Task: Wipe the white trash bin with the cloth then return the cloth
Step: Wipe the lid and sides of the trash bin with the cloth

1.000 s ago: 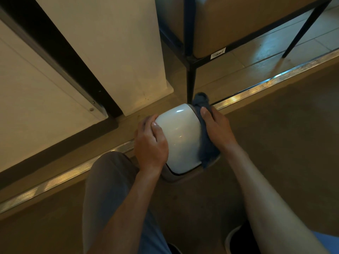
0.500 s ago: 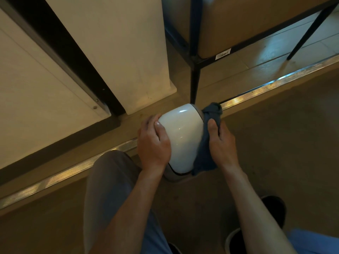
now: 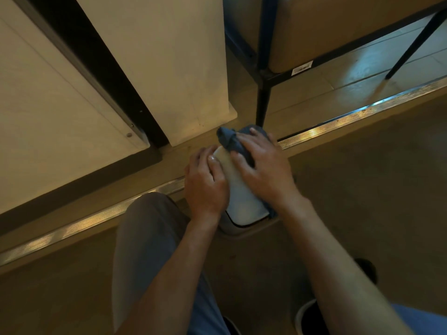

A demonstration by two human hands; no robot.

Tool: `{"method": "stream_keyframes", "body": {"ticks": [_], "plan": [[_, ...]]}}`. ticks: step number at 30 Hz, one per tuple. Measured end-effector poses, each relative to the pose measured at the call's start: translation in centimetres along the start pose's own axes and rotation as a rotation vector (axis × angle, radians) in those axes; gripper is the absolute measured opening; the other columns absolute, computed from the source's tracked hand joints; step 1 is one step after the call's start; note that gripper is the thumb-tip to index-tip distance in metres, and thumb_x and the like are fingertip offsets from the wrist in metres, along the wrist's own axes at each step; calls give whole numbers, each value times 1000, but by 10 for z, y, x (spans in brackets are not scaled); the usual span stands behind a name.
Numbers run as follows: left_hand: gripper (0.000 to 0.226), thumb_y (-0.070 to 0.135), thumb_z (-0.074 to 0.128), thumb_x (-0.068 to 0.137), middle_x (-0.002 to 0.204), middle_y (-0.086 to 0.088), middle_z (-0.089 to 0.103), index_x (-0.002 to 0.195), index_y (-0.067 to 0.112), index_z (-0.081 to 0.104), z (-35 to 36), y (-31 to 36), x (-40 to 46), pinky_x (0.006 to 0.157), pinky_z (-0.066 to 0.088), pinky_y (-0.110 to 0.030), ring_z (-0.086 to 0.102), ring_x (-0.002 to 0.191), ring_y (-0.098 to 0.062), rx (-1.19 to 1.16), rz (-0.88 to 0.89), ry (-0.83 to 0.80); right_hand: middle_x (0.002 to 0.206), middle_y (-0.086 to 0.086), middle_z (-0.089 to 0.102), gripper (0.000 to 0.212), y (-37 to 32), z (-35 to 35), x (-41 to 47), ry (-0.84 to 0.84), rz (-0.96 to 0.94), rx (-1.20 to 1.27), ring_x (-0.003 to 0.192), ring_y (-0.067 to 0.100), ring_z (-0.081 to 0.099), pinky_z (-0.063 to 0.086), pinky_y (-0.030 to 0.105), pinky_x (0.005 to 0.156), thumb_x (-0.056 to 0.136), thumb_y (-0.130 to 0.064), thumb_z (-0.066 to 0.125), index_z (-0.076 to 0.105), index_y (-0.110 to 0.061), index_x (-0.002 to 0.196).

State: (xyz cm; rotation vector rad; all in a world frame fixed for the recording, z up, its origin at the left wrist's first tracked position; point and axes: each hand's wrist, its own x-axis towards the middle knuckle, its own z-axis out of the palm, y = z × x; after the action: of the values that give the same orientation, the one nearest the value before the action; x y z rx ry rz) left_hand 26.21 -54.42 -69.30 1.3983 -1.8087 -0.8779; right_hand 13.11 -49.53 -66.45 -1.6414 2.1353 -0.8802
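Wiping step, mid-stroke: the right hand (image 3: 263, 170) presses the dark blue cloth (image 3: 233, 141) flat onto the top of the small white plastic trash bin (image 3: 244, 201), fingers spread and nearly straight over the fabric. The left hand (image 3: 205, 187) grips the bin's left side, fingers curled around it. The bin sits on the floor beside the ribbed metal threshold strip (image 3: 338, 126). Next, I'd judge, the cloth must sweep the remaining faces while the left hand steadies. Room is tight ahead: the white panel (image 3: 169, 68) and the black metal shelf leg (image 3: 262, 100) stand close. Open brown floor (image 3: 362, 189) lies rightward.
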Motion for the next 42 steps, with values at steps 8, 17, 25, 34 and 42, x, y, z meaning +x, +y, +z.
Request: {"method": "stream_keyframes", "body": {"ticks": [8, 17, 25, 34, 42], "plan": [[51, 43, 26, 106, 132, -2, 60, 134, 19, 61, 0, -3, -2, 97, 52, -47, 57, 120, -20, -67, -4, 11, 157, -4, 45, 49, -4, 25, -29, 127, 0, -95, 156, 13, 19, 11, 54, 126, 107, -42, 34, 49, -20, 148], [42, 38, 30, 107, 138, 4, 55, 137, 27, 59, -1, -2, -3, 98, 52, -47, 54, 123, -18, -32, -27, 16, 146, 2, 56, 45, 5, 8, -3, 121, 52, -41, 146, 18, 38, 27, 51, 122, 106, -43, 41, 54, -17, 140], [42, 40, 30, 108, 136, 1, 55, 137, 26, 58, 1, -3, -3, 91, 56, -43, 56, 118, -17, -5, -23, 18, 139, -5, 58, 42, 20, 21, -54, 319, 277, 408, 131, 10, 53, 46, 46, 108, 105, -40, 46, 49, -25, 145], [44, 39, 31, 106, 136, 0, 56, 138, 25, 58, 2, 3, -5, 79, 42, -16, 56, 116, -15, 46, -25, 21, 90, -5, 66, 19, 38, 0, -63, 292, 483, 653, 76, -6, 61, 46, 11, 65, 105, -41, 47, 63, -32, 100], [38, 40, 33, 107, 135, 2, 54, 138, 29, 52, -1, 0, -6, 84, 60, -42, 58, 114, -16, 17, -10, -6, 93, -11, 64, 20, 37, 3, -78, 351, 626, 669, 78, -13, 59, 43, 7, 65, 107, -34, 45, 64, -31, 101]]}}
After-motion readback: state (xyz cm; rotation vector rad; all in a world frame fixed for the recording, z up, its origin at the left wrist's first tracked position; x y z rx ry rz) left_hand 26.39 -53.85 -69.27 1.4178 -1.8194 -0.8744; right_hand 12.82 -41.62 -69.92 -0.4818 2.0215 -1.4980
